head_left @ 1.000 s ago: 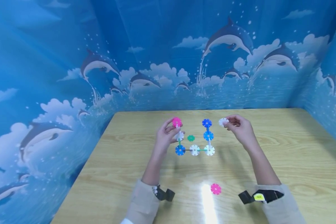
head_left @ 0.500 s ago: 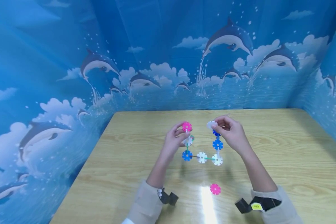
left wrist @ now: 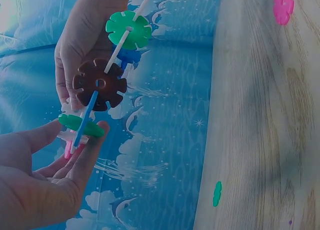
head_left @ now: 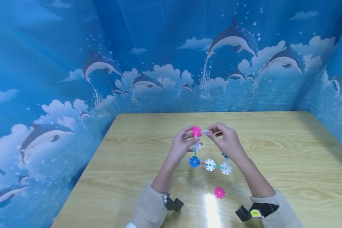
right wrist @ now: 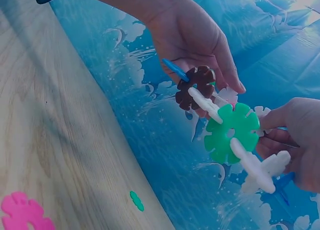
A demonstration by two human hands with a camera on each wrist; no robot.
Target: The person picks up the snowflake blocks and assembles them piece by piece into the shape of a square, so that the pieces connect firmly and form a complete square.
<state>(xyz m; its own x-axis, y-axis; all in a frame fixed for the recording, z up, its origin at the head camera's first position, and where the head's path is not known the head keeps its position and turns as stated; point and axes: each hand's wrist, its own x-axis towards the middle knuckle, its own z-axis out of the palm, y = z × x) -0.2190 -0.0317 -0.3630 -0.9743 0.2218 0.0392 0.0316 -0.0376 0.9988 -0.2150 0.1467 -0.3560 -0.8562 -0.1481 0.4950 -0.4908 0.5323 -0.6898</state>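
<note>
My left hand [head_left: 180, 147] holds one end of a chain of slotted plastic snowflake discs, its fingers and thumb by a pink disc [head_left: 196, 131] and a white one below it. Between the fingertips of my right hand [head_left: 228, 144] a white snowflake disc [head_left: 206, 132] is pinched, edge-on, right at the pink disc's rim. Along the bottom of the chain run a blue disc [head_left: 194, 161] and two white discs [head_left: 209, 165]. Brown [left wrist: 100, 84] and green [left wrist: 128, 29] discs link them, as the left wrist view shows. My right hand mostly covers the chain's blue far end.
A loose pink disc [head_left: 219, 193] lies on the wooden table [head_left: 288, 164] near a bright reflection. Another loose disc, green [right wrist: 136, 201], lies on the tabletop beneath the hands. A blue dolphin-print curtain [head_left: 165, 47] stands behind and left of the table.
My right hand has brought its white disc leftward to the pink disc and turned it edge-on. My left hand has shifted right and slightly nearer with the chain.
</note>
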